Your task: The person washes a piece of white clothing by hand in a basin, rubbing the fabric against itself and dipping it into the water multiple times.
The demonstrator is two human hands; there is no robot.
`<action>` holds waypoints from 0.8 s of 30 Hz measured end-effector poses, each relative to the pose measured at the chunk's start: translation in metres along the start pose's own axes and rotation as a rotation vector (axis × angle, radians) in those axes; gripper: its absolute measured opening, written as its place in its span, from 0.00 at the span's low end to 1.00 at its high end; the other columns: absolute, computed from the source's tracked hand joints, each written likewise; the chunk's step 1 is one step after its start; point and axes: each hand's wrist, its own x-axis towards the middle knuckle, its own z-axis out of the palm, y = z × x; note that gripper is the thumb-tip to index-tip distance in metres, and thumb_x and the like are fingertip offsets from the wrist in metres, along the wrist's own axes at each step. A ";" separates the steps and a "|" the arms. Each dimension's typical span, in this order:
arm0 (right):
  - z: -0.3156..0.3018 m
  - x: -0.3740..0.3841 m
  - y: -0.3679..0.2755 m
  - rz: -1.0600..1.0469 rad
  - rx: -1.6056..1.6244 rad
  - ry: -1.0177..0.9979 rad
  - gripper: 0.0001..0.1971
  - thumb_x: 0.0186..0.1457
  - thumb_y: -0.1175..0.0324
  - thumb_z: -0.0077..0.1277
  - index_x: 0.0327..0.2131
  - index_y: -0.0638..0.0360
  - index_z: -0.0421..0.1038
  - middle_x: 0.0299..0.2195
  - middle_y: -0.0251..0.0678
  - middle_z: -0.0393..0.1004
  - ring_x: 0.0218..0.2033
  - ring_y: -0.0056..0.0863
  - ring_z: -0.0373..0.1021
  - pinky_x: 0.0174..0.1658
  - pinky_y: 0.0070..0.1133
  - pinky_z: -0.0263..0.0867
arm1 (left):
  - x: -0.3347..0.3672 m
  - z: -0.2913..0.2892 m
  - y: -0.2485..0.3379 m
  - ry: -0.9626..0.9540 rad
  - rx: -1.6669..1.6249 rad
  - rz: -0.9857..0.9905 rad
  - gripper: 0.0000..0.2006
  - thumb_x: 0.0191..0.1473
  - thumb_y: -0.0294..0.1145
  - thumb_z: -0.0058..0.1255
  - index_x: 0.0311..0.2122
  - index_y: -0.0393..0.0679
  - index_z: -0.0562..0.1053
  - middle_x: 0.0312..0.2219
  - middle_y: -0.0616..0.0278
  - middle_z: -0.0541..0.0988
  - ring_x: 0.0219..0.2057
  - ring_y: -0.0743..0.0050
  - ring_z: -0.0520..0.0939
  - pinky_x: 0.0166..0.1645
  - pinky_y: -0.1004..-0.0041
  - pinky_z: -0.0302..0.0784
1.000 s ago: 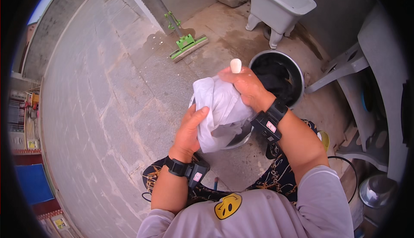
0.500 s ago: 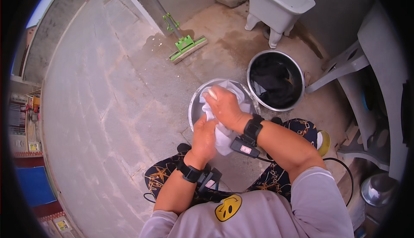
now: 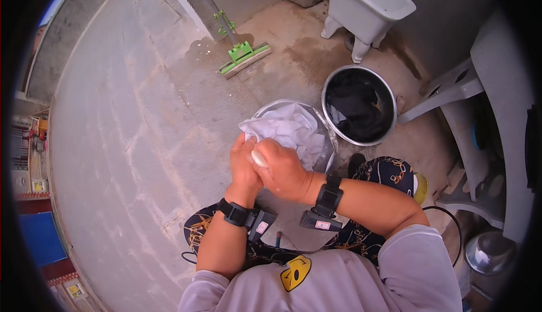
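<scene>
- Left hand (image 3: 244, 168): fingers closed on an edge of the white cloth (image 3: 292, 128).
- Right hand (image 3: 282, 172): closed around a small white bar (image 3: 259, 158), one end poking out; looks like soap. Pressed against the left hand; can't tell if it also grips cloth.
- White cloth: just beyond both hands, bunched. Near edge is in the left hand, the rest piled in the near basin (image 3: 329, 153).
- Progress, my read: mid-job. Cloth is in hand and bar is out, but the cloth isn't spread, wrung or set aside. Can't tell how much of it has been worked.
- Near basin: metal, just ahead of the hands, mostly filled by cloth. Water level hidden.
- Second basin (image 3: 366, 144): metal rim, beyond and right of the hands, beside the near one. Holds dark cloth (image 3: 353, 100), looks wet; hands well apart from it.
- White tub (image 3: 358, 15): on legs, farther out past the second basin. No contents visible.
- Silver bowl (image 3: 490, 252): well right of the hands, nearer the body; contents unclear.
</scene>
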 end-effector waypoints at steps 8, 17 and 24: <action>-0.034 0.032 0.083 0.668 0.574 0.153 0.10 0.55 0.64 0.48 0.30 0.62 0.69 0.25 0.34 0.73 0.24 0.20 0.67 0.27 0.23 0.64 | -0.011 0.005 -0.001 -0.239 0.120 -0.203 0.17 0.52 0.27 0.43 0.48 0.35 0.68 0.39 0.55 0.76 0.37 0.67 0.78 0.45 0.70 0.73; -0.066 0.060 0.052 0.726 0.771 -0.330 0.10 0.49 0.69 0.55 0.35 0.63 0.72 0.30 0.35 0.74 0.32 0.22 0.71 0.36 0.20 0.67 | 0.003 -0.009 0.009 -0.238 -0.055 -0.191 0.25 0.53 0.36 0.46 0.53 0.32 0.62 0.42 0.55 0.75 0.43 0.66 0.76 0.49 0.70 0.69; -0.044 0.048 0.054 0.255 -0.050 0.112 0.04 0.50 0.72 0.50 0.29 0.62 0.70 0.25 0.39 0.72 0.26 0.28 0.69 0.31 0.22 0.65 | -0.006 -0.011 -0.008 0.218 0.458 0.129 0.30 0.53 0.45 0.46 0.54 0.32 0.58 0.45 0.50 0.72 0.42 0.60 0.76 0.46 0.68 0.71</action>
